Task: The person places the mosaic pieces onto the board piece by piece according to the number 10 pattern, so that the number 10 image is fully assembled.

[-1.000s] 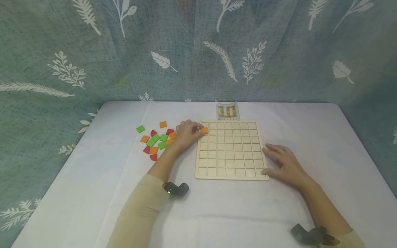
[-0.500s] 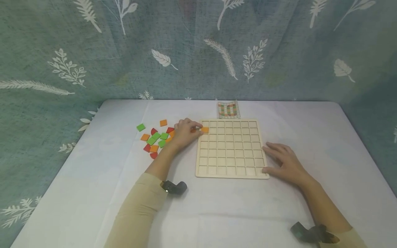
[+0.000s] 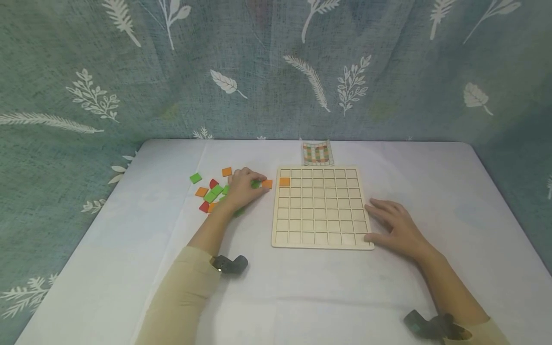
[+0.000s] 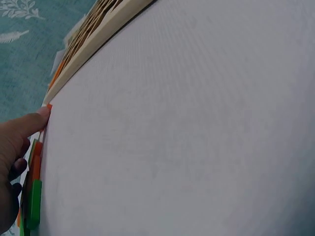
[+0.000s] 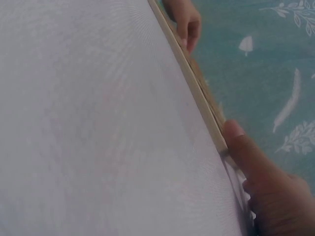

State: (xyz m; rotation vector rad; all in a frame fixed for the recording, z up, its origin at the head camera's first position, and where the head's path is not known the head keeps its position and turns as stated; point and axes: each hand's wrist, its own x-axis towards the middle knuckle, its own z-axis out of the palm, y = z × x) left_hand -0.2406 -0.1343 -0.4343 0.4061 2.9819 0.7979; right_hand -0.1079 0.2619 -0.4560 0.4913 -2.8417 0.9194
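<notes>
While pinching an orange tile [image 3: 267,184] beside the board [image 3: 321,215] with left fingers [image 3: 257,176], right fingers [image 3: 382,204] apart, likely picking up; next, lift.

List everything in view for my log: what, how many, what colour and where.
Square wooden grid board: one, pale, mid-table
Square orange tile on the board: one, leftmost column, second row from the far edge
Square orange tile in the fingers: one, left of the board
Square green tiles: several, table's left, partly hidden
Loose orange tiles: at least three, same pile
Red pieces: at least two, same pile
Checked pattern card: one, multicoloured, behind the board
Table: one, white
Leaf-print fabric: teal, behind
Beige sleeves: two
Black wrist devices: two
Left hand: one, at the tile
Right hand: one, board's right edge
</notes>
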